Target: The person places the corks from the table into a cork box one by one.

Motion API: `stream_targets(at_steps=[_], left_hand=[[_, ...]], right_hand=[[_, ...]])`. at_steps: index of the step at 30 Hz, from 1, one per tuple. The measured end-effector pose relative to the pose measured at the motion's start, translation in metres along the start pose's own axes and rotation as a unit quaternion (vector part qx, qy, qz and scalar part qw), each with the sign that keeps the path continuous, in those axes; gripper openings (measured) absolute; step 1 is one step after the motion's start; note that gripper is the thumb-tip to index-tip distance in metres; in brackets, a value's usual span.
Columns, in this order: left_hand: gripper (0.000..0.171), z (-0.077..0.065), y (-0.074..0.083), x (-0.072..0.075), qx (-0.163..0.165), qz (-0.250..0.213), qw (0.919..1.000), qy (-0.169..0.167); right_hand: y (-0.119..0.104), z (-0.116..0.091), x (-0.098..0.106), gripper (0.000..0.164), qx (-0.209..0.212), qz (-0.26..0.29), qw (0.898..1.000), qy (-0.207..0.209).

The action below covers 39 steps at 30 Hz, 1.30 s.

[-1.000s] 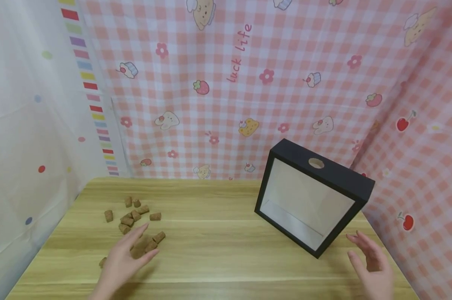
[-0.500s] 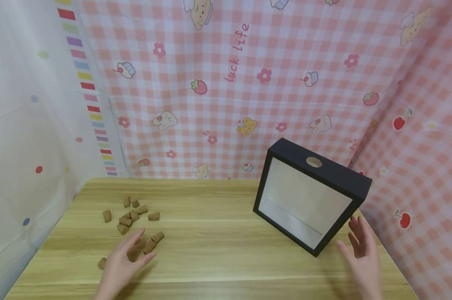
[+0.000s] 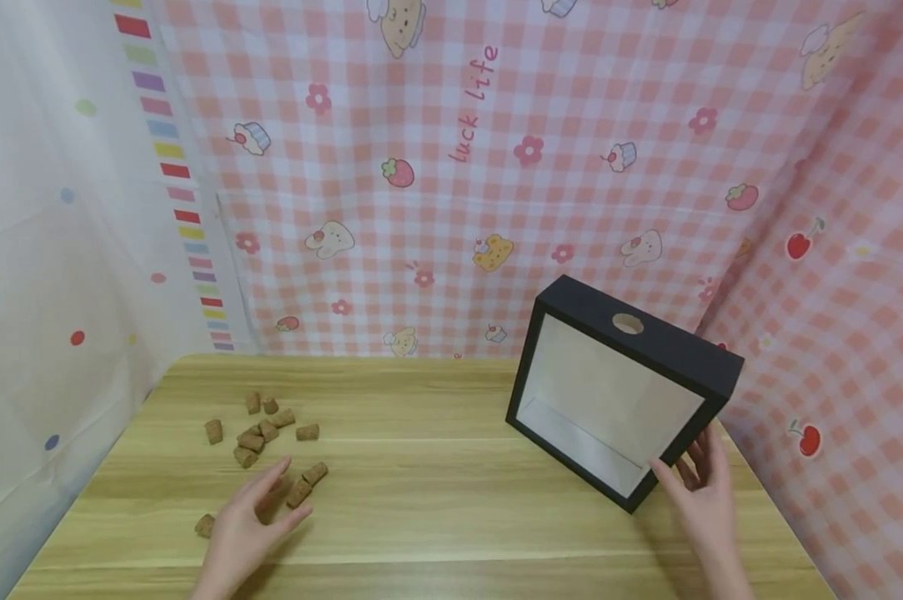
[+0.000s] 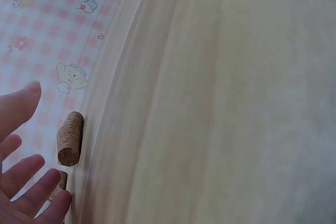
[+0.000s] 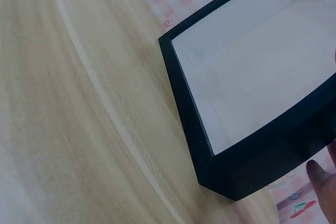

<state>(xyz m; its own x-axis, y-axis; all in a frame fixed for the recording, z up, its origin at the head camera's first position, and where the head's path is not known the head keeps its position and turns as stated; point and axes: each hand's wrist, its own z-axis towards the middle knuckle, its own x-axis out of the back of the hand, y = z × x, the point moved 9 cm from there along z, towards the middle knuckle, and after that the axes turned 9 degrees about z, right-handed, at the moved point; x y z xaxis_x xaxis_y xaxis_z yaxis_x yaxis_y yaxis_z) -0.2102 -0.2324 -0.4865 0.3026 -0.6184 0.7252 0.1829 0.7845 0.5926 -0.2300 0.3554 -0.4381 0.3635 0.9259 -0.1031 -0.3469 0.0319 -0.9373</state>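
A black-framed shadow box [image 3: 657, 354] with a clear front and a round hole in its top stands upright, turned at an angle, on the right of the table. My right hand [image 3: 702, 500] grips its right side, thumb over the front edge and fingers behind. In the right wrist view, fingertips [image 5: 317, 174] show at the box's black side [image 5: 273, 161]. My left hand [image 3: 241, 525] hovers at the left with thumb and fingers spread and nothing between them. Close by lie two corks [image 3: 298, 492], end to end; the left wrist view shows a cork [image 4: 71, 139] beyond the fingers.
Several more corks [image 3: 252, 439] lie loosely grouped farther back on the left, and a single cork [image 3: 204, 525] sits left of my left hand. The wood-grain table [image 3: 436, 475] meets a pink checked cloth [image 3: 451, 208] behind and cloths at both sides.
My right hand has moved left and in to the box's right side, its thumb now over the frame. My left hand stays nearly still; the box and corks keep their places.
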Motion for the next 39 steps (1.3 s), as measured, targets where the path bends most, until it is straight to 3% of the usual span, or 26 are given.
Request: stream_targets(at_steps=[12,26,31,36,39], left_hand=[[0.073,0.000,-0.008,-0.009,-0.001,0.016,0.9999,0.000],[0.066,0.000,-0.019,-0.012,0.028,0.012,0.9995,-0.010],[0.064,0.001,-0.020,-0.012,0.025,0.008,0.9996,-0.011],[0.064,0.001,-0.021,-0.013,0.024,0.008,0.9996,-0.012],[0.064,0.001,-0.021,-0.014,0.027,0.010,0.9994,-0.017]], right_hand=[[0.005,0.010,-0.014,0.090,-0.001,0.020,0.999,-0.037],[0.009,0.007,-0.063,0.086,0.010,0.028,0.992,-0.119],[0.013,0.005,-0.079,0.083,0.008,0.024,0.988,-0.150],[0.012,0.004,-0.089,0.081,0.029,0.034,0.984,-0.173],[-0.005,0.006,-0.092,0.085,0.058,0.070,0.981,-0.170]])
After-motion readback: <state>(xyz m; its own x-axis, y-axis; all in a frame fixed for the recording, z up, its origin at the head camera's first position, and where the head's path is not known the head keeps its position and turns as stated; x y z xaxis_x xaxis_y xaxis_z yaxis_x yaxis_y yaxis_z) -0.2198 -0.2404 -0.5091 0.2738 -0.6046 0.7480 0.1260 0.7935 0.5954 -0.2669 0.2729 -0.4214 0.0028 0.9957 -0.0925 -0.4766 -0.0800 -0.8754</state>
